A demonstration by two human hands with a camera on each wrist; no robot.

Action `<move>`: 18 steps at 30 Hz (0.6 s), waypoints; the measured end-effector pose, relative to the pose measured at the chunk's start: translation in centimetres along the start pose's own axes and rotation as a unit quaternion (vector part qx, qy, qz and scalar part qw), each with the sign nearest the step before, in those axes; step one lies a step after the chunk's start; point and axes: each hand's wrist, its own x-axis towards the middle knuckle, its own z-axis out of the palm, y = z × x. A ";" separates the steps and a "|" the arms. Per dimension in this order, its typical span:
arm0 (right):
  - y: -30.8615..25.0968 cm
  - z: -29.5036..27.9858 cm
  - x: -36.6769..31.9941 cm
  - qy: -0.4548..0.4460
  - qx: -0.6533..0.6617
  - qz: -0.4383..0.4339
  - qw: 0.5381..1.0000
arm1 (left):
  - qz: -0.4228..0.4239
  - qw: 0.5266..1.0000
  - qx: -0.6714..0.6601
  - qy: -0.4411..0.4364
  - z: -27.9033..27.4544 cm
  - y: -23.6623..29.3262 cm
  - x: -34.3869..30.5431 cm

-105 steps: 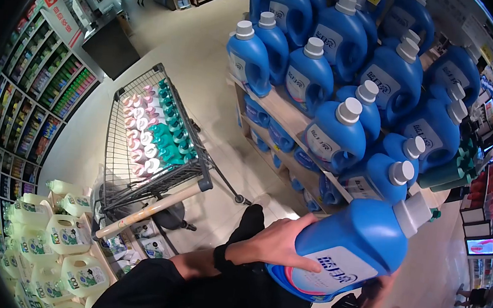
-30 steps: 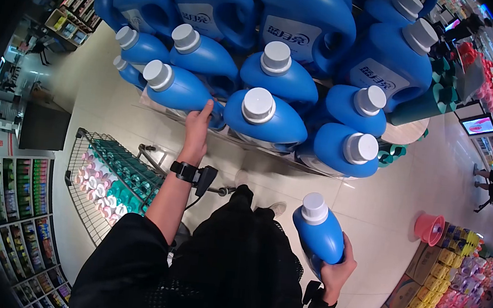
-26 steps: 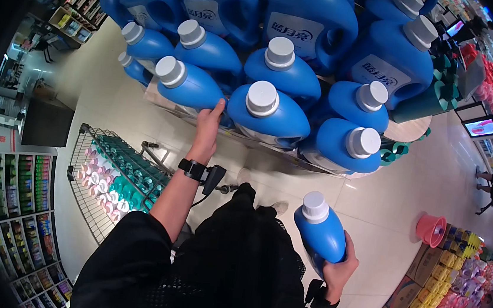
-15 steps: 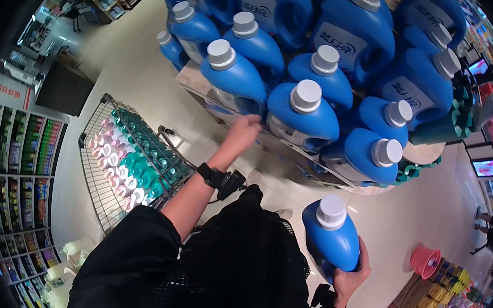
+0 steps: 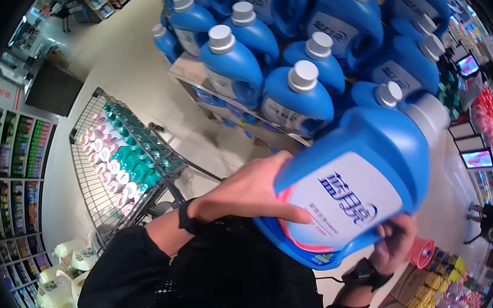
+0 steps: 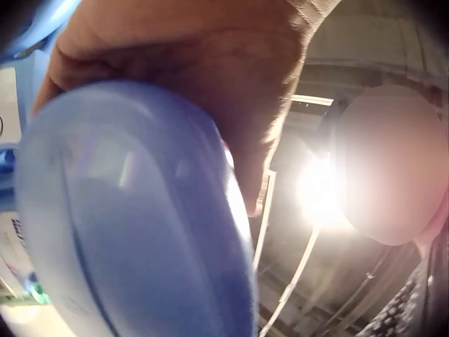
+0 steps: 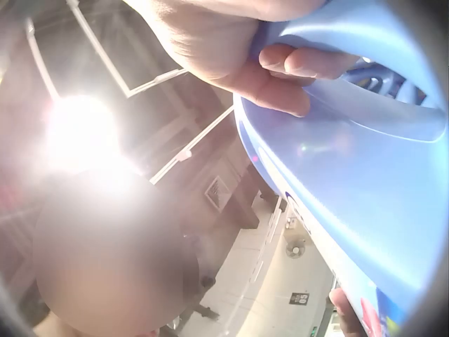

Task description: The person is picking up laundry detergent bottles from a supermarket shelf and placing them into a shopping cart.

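Note:
In the head view a large blue laundry detergent jug (image 5: 370, 160), white-capped and with its label facing up, is tilted in front of the body. My left hand (image 5: 243, 192) holds its lower left side, thumb lying across the label and the other fingers hidden behind. On the other side my right hand (image 5: 397, 243) grips the jug by its handle. The right wrist view shows the fingers (image 7: 277, 91) of that hand curled through the handle opening. Close up in the left wrist view, the left palm (image 6: 189, 56) lies against the blue jug (image 6: 140, 217).
Several similar jugs (image 5: 299, 100) stand on a tiered display shelf (image 5: 189, 71) ahead. A shopping cart (image 5: 99, 199) full of green and pink-white bottles is at the left. Pale jugs (image 5: 58, 290) stand lower left; a pink bucket (image 5: 421, 253) and yellow packs (image 5: 422, 301) lie right.
My left hand has left the display jugs and taken hold of the detergent jug. My right hand has raised that jug from low at the right to in front of the body, label now up.

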 end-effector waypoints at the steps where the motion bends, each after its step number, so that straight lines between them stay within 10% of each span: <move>1: 0.1 -0.2 1.0 -0.001 0.030 0.060 0.998 | -0.051 0.998 0.011 0.028 0.0 0.6 -0.6; 4: 0.6 0.0 2.5 -0.086 0.106 0.183 0.974 | -0.076 0.995 -0.027 0.063 0.7 0.9 -1.7; 18: 0.1 0.9 2.3 -0.119 0.082 0.184 0.972 | -0.087 0.983 -0.146 0.073 2.2 1.0 -3.0</move>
